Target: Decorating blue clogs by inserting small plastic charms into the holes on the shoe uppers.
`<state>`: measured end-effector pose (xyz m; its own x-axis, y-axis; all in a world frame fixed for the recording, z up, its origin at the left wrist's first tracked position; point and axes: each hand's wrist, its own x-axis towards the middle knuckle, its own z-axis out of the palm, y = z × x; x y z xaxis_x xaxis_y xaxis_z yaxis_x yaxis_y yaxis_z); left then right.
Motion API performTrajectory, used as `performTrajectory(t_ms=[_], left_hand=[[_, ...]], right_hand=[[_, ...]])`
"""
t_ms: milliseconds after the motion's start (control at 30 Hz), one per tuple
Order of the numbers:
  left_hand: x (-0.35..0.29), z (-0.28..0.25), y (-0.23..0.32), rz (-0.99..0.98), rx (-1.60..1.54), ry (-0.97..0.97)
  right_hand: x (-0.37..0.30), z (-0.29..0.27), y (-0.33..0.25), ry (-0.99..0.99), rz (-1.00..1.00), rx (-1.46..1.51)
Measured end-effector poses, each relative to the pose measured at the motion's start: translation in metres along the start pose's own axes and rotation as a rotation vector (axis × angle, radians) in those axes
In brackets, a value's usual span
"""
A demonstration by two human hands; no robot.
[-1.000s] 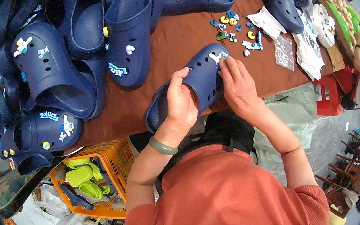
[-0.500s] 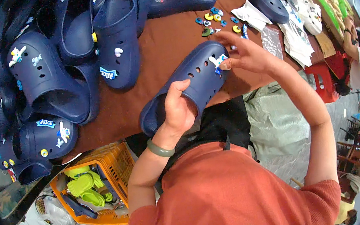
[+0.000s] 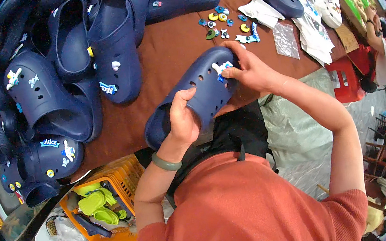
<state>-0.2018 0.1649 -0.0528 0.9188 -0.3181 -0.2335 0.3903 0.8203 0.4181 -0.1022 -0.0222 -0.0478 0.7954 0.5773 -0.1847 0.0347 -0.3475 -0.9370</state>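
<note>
Between left fingers (image 3: pixel 181 101) gripping its side and right fingers (image 3: pixel 238 52) clasping its toe sits a navy clog (image 3: pixel 206 91).

navy-blue perforated foam clog (image 3: pixel 206 90), held: uniform dark blue, dotted with round holes. white-and-blue figure-shaped charm (image 3: pixel 222 68) on its toe: mostly white, blue below. yellow crescent-shaped charm (image 3: pixel 245 28): shows a dark spot. brown cloth table cover (image 3: pixel 165 51): plain. orange plastic crate (image 3: pixel 126 181): lattice-patterned sides. lime-green clogs (image 3: pixel 92 202) within: plain. grey-green ring-shaped bangle (image 3: pixel 166 162): plain. coral-red short-sleeved shirt (image 3: pixel 256 204): single colour.
</note>
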Motion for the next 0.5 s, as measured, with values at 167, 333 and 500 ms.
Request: performTrajectory(t_ms=[167, 333, 500], left_hand=[[0.005, 0.005, 0.002, -0.011, 0.243, 0.135], [0.008, 0.004, 0.008, -0.053, 0.186, 0.232], [0.007, 0.008, 0.008, -0.026, 0.185, 0.242]], right_hand=[[0.003, 0.005, 0.000, 0.046, 0.090, 0.228], [0.006, -0.011, -0.003, -0.102, 0.088, 0.386], [0.005, -0.016, 0.000, -0.130, 0.108, 0.488]])
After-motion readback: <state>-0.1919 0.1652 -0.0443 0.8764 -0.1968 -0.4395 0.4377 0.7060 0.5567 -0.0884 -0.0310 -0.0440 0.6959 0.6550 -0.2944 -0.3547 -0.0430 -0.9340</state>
